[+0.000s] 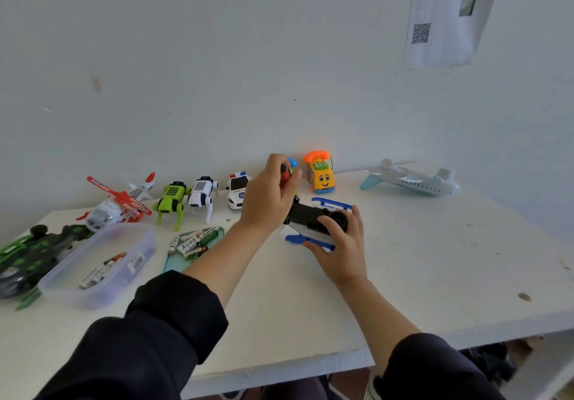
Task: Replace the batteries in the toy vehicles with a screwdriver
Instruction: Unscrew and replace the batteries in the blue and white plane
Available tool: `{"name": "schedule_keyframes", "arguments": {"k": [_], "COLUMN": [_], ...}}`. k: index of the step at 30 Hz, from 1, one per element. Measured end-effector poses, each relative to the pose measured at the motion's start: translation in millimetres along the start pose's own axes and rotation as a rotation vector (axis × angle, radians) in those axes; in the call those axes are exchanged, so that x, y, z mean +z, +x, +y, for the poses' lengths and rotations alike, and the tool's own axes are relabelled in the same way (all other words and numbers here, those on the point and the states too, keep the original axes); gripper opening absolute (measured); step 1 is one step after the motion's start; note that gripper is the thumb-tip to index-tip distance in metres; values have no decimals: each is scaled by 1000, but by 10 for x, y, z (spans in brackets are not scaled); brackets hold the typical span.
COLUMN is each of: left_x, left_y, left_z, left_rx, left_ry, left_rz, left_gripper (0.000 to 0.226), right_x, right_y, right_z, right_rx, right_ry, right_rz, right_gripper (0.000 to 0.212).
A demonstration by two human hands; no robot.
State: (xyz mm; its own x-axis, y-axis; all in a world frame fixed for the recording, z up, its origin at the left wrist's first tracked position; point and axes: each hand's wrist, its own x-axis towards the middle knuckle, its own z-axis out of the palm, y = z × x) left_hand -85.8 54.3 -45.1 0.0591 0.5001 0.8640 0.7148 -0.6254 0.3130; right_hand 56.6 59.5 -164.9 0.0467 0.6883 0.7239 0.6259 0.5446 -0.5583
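White and flat, the table [403, 275] has a see-through plastic box [102, 263] and shiny batteries [192, 243] near the front. Farther back, the right hand [340, 244] holds a black and blue toy helicopter [313, 221] lying on the table. Just above it, the left hand [268, 196] curls round a red screwdriver handle [285, 176], near the wall.

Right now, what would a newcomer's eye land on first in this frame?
Mid-table, the left hand grips a red-handled screwdriver over an upturned blue and black toy vehicle, which the right hand steadies. Behind, a row of toys lines the wall, the yellow phone car brightest; loose batteries lie on a teal tray at left.
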Motion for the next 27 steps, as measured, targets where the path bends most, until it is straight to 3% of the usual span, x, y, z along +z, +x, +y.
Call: {"name": "schedule_keyframes", "arguments": {"k": [4, 9, 12, 14, 16, 20, 27], "left_x": [-49, -46, -39, -35, -40, -49, -37], "left_y": [128, 256, 316, 360, 397, 414, 384], "left_z": [-86, -214, -244, -254, -254, -219, -224], "left_rx": [-87, -348, -452, -500, -513, -507, -397], "left_ry": [4, -39, -60, -74, -76, -115, -40], "left_rz": [-29, -17, -22, -34, -69, -113, 116], "left_gripper": [30, 16, 17, 18, 19, 18, 8], "right_x": [-237, -404, -388, -344, -261, -133, -152], "right_y": [265, 689, 875, 953, 995, 953, 971], "right_z": [-128, -266, -355, -423, -436, -367, -312], "right_rx": [60, 94, -13, -11, -19, -79, 24], "right_ry": [23, -300, -410, -418, -413, -523, -451], "right_rz": [-229, -566, -623, -672, -678, -659, -664], "right_gripper": [52, 47, 32, 36, 27, 32, 27]}}
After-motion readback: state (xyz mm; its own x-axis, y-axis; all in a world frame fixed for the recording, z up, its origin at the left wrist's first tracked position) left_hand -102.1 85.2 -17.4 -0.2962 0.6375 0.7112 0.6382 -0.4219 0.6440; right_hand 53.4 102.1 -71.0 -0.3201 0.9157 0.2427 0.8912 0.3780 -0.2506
